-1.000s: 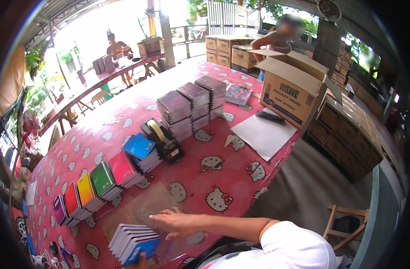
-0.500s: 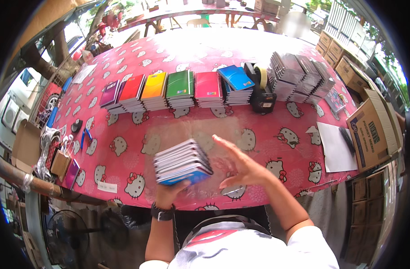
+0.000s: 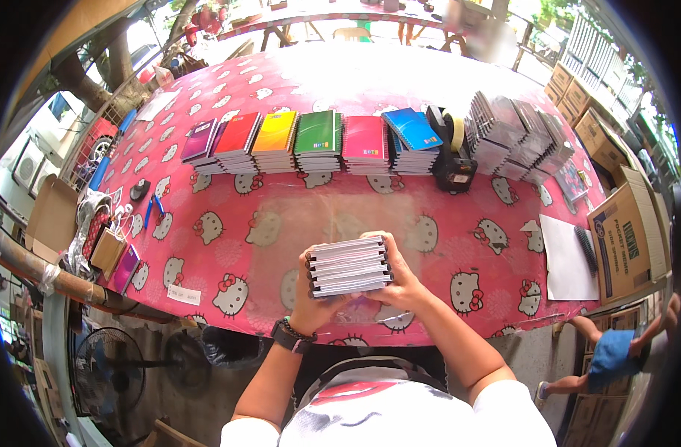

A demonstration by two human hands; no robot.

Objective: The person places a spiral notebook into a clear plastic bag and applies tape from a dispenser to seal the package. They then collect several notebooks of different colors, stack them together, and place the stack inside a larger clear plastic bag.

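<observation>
A stack of small spiral notebooks (image 3: 349, 267) is held above the near middle of the table, its white page edges showing and its covers mostly hidden. My left hand (image 3: 309, 304) grips its left side, a dark watch on the wrist. Around the right side closes my right hand (image 3: 401, 277). Beyond them stands a row of notebook piles: purple (image 3: 199, 141), red (image 3: 238, 134), yellow (image 3: 276, 132), green (image 3: 318, 132), pink (image 3: 365, 138) and blue (image 3: 413, 129). The top blue notebook lies askew.
Right of the row are a black tape dispenser (image 3: 455, 173) and plastic-wrapped notebook stacks (image 3: 497, 123). White paper (image 3: 567, 261) and a cardboard carton (image 3: 627, 238) lie farther right. Blue-handled pliers (image 3: 153, 210) rest at left. Another person's blue shorts (image 3: 612, 350) and limbs appear at lower right.
My right hand, open and apart from the stack before, has closed on its right side. The stack has turned and moved slightly right. A person has appeared at lower right.
</observation>
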